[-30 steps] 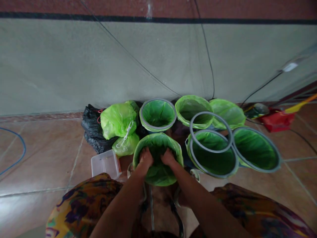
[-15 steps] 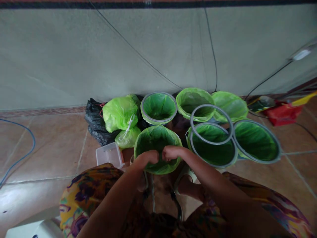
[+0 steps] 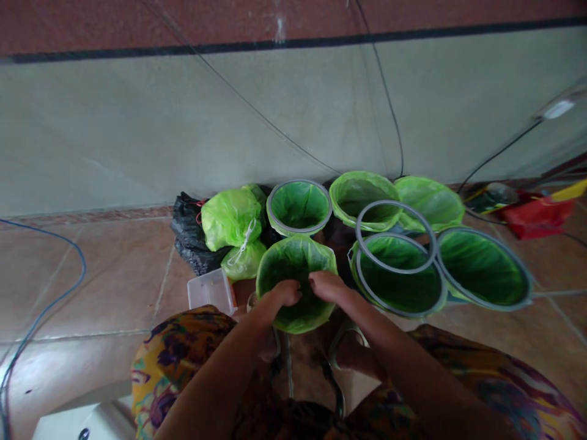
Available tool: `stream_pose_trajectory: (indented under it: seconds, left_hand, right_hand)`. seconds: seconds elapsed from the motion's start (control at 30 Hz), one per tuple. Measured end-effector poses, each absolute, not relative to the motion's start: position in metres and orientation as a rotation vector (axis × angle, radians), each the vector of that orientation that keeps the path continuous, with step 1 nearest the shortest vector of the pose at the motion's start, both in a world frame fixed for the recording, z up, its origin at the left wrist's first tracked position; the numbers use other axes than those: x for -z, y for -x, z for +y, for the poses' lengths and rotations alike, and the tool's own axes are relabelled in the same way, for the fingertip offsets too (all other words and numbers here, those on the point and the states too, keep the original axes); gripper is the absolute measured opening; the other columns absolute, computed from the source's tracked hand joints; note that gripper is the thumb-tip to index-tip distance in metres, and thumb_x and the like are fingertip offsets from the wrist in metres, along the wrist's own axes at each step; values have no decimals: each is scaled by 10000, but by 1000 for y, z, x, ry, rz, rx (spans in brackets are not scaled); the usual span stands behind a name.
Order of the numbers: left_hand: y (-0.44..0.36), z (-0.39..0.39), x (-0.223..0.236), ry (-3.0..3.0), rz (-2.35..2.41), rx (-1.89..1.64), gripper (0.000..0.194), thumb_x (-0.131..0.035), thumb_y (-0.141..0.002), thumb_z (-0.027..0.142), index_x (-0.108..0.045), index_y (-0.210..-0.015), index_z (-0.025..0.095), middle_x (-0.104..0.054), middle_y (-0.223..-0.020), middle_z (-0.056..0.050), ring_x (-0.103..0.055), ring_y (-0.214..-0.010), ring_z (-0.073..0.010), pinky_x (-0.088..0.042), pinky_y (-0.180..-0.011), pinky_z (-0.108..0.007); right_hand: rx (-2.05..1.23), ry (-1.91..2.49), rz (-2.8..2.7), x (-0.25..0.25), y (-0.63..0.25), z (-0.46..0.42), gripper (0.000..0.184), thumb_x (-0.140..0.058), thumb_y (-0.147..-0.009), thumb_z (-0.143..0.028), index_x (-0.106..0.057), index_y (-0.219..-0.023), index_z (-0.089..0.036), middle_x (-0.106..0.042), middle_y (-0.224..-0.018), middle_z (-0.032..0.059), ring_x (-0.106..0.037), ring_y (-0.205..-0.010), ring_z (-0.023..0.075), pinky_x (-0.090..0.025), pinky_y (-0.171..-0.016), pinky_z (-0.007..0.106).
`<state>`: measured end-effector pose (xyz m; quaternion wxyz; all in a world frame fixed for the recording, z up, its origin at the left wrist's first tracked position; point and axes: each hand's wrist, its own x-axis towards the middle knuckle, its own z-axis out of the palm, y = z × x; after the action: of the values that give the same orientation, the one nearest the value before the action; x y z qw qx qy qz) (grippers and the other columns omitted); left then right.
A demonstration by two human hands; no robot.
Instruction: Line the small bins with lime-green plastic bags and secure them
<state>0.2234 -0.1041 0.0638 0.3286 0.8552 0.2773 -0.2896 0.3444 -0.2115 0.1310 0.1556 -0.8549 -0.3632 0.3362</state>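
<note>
Between my feet stands a bin lined with a green bag (image 3: 298, 247), its liner folded out over the rim. Both hands are over its opening, a small gap between them. My left hand (image 3: 288, 293) is at the left of the opening with its fingers curled in. My right hand (image 3: 324, 285) is at the right, fingers also curled. Anything within either hand is too dark and small to make out. A loose grey ring (image 3: 433, 238) lies across neighbouring lined bins.
More green-lined bins (image 3: 299, 208) stand along the wall; several have grey rings. Tied green bags (image 3: 232, 217) and black bags (image 3: 192, 238) sit left. A clear plastic box (image 3: 208, 292) lies nearby. A red dustpan (image 3: 536, 214) is at right, a blue cable (image 3: 68, 241) at left.
The view has tilted up slightly, showing more of the red wall band. Both hands stay over the same bin, the right one a little lifted and turned.
</note>
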Motion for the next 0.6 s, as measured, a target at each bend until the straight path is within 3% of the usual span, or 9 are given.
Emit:
stream_pose_trajectory:
  seconds: [0.1, 0.23, 0.33, 0.5, 0.6]
  left_hand:
    - [-224, -110, -85, -2256, 696, 670, 327, -499, -947, 268, -687, -1194, 164, -722, -1185, -107, -668, -1096, -232, -509, -976, -320]
    - [-224, -154, -102, -2218, 579, 572, 403, -485, -960, 353, -629, -1277, 151, -701, -1238, -117, -669, -1114, -242, -516, -963, -318]
    - [-224, -184, -102, -2275, 669, 529, 395, -459, -970, 351, -620, -1267, 148, -706, -1221, -124, -668, -1123, -247, -515, -969, -330]
    - [-222, -198, -93, -2342, 784, 537, 328, -425, -972, 280, -655, -1166, 150, -730, -1136, -125, -682, -1091, -257, -515, -946, -347]
    - [-220, -199, -89, -2377, 753, 538, 309, -437, -972, 300, -652, -1142, 158, -727, -1128, -117, -680, -1084, -256, -511, -937, -340]
  right_hand:
    - [-768, 2655, -1098, -127, -364, -199, 203, -560, -906, -222, -699, -1039, -155, -734, -1041, 139, -684, -1019, 258, -470, -872, 318]
    - [-586, 2805, -973, -110, -370, -224, 357, -631, -891, -347, -618, -1154, -107, -701, -1112, 169, -667, -1045, 264, -466, -852, 306]
    - [-634, 2744, -854, -90, -371, -241, 258, -623, -877, -262, -651, -1085, -112, -718, -1055, 160, -673, -1026, 262, -468, -861, 318]
    - [-789, 2238, -190, -64, -376, -256, 103, -665, -771, -247, -675, -828, -161, -726, -801, 69, -686, -797, 219, -513, -721, 302]
    - [-912, 1775, 168, -56, -372, -260, 111, -699, -682, -237, -623, -741, -181, -677, -660, 13, -657, -647, 188, -520, -627, 287]
